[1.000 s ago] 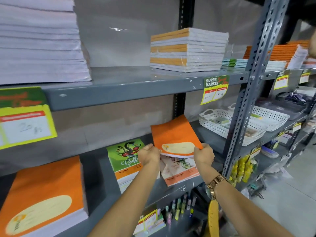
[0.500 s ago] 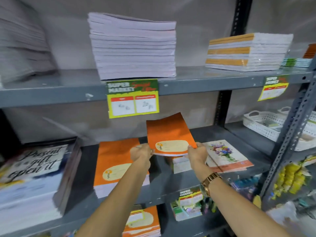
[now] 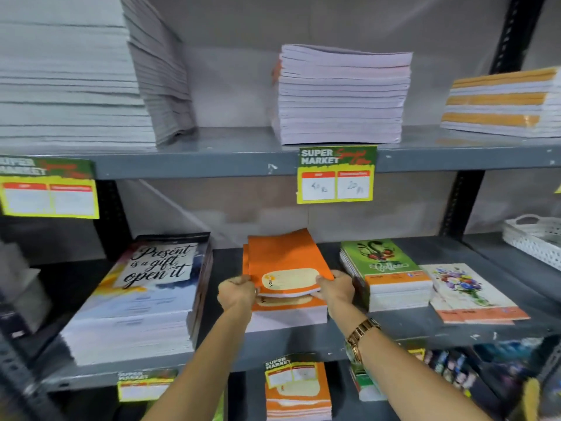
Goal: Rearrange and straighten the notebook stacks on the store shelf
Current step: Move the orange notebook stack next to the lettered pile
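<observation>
Both hands hold one orange notebook (image 3: 285,262) by its near corners: the left hand (image 3: 236,294) grasps the left corner, the right hand (image 3: 335,290) the right one. The notebook lies tilted on top of the orange stack (image 3: 288,314) on the middle shelf (image 3: 394,326), between the "Present is a gift" stack (image 3: 142,296) and the green notebooks (image 3: 385,268).

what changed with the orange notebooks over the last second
Both hands, left hand and right hand, carried the held orange notebooks leftward, away from the floral notebooks, and lowered them onto the orange stack. Grip unchanged: both hands still hold the near corners.
</observation>
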`<move>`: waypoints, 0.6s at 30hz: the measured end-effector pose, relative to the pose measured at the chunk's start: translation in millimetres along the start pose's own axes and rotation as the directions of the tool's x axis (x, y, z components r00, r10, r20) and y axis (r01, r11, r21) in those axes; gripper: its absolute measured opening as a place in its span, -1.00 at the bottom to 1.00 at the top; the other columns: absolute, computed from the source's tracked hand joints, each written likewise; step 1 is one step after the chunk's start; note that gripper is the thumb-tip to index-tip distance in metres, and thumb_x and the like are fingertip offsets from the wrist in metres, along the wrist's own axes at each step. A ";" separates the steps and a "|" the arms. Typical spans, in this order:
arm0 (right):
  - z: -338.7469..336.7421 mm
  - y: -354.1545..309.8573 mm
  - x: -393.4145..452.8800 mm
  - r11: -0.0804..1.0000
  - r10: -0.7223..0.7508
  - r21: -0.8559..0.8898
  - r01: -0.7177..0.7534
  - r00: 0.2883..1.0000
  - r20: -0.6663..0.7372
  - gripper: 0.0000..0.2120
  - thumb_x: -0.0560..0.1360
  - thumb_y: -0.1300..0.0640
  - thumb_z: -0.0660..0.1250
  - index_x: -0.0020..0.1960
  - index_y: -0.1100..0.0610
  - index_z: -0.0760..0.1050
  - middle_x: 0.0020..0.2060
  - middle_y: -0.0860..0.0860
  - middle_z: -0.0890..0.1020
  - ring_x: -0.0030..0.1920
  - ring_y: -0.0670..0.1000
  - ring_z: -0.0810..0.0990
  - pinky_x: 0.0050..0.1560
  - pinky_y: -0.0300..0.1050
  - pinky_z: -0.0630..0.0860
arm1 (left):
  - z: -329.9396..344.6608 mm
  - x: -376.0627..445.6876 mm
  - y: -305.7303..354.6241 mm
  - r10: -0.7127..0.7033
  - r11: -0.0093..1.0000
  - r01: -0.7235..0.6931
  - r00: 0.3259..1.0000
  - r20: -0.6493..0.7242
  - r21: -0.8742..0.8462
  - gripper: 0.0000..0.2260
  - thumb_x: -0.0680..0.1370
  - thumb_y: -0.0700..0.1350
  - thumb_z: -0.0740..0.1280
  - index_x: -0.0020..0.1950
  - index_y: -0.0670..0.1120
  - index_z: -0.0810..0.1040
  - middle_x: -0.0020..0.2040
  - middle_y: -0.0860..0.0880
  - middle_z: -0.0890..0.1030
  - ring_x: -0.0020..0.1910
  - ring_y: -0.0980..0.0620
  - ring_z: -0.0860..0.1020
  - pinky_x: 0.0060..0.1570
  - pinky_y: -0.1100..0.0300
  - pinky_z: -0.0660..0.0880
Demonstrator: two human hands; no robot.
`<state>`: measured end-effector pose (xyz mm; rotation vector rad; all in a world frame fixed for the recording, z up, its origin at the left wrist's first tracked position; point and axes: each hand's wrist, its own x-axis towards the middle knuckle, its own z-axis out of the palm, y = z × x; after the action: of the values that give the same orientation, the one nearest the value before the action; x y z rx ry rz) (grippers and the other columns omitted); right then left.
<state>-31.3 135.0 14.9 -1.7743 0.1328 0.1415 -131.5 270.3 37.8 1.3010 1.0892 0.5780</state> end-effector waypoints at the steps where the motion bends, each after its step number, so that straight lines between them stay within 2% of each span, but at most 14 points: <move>1: 2.3 2.6 -1.2 0.997 -0.001 -0.073 0.002 1.000 0.014 -0.85 0.42 0.26 0.40 -0.05 0.32 0.61 -0.10 0.22 0.69 -0.11 0.23 0.68 0.03 0.19 0.61 | -4.0 0.6 -3.1 0.014 0.999 -0.014 1.000 0.010 0.048 -0.81 0.43 -0.35 0.37 0.01 -0.20 0.64 0.03 -0.22 0.66 -0.06 -0.15 0.60 -0.11 0.11 0.51; 4: 2.4 6.9 -6.6 0.950 -0.027 -0.311 0.041 0.998 0.049 -0.78 0.40 0.17 0.45 -0.06 0.33 0.61 -0.06 0.23 0.69 -0.04 0.21 0.67 0.04 0.02 0.61 | -8.8 1.9 -13.1 0.110 0.978 -0.118 0.992 0.055 0.170 -0.81 0.44 -0.39 0.35 0.00 -0.23 0.65 0.05 -0.23 0.66 0.07 -0.18 0.58 0.11 0.05 0.50; 6: -1.3 3.9 -9.0 0.875 -0.105 -0.467 0.127 0.992 0.074 -0.76 0.42 0.12 0.43 -0.02 0.28 0.59 -0.01 0.20 0.68 0.02 0.18 0.64 -0.02 -0.07 0.56 | -9.1 -0.9 -14.5 0.203 0.941 -0.214 0.977 0.071 0.261 -0.83 0.46 -0.35 0.33 0.00 -0.22 0.66 0.05 -0.23 0.67 0.06 -0.18 0.59 0.12 0.03 0.51; 10: -21.3 -1.4 -8.5 0.787 -0.328 -0.546 0.287 0.945 0.025 -0.67 0.47 0.18 0.39 0.22 0.21 0.53 0.14 0.17 0.62 0.14 0.16 0.60 0.07 -0.07 0.55 | -1.1 -14.3 -9.8 0.420 0.740 -0.396 0.903 0.085 0.544 -0.76 0.48 -0.27 0.32 0.11 -0.09 0.62 0.13 -0.14 0.63 0.14 -0.14 0.54 0.14 0.00 0.47; 14: -53.2 -5.4 -1.9 0.731 -0.484 -0.572 0.373 0.874 -0.049 -0.73 0.49 0.26 0.31 0.18 0.21 0.54 0.10 0.18 0.61 0.14 0.19 0.54 0.04 -0.04 0.52 | 23.0 -34.9 -8.2 0.528 0.653 -0.548 0.825 0.204 0.523 -0.71 0.45 -0.33 0.32 0.13 -0.11 0.61 0.15 -0.15 0.61 0.14 -0.15 0.53 0.17 0.00 0.46; 18: -93.2 -4.1 8.9 0.698 -0.528 -0.623 0.355 0.841 -0.113 -0.71 0.47 0.29 0.27 0.18 0.19 0.53 0.10 0.19 0.61 0.15 0.21 0.49 0.03 -0.01 0.49 | 56.4 -57.7 -15.3 0.572 0.615 -0.655 0.754 0.323 0.439 -0.70 0.47 -0.30 0.34 0.19 -0.13 0.57 0.19 -0.17 0.59 0.15 -0.14 0.53 0.14 0.02 0.51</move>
<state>-19.7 44.5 36.5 -2.3865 -0.1664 -0.4917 -109.7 191.1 35.8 2.2249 0.6529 0.6892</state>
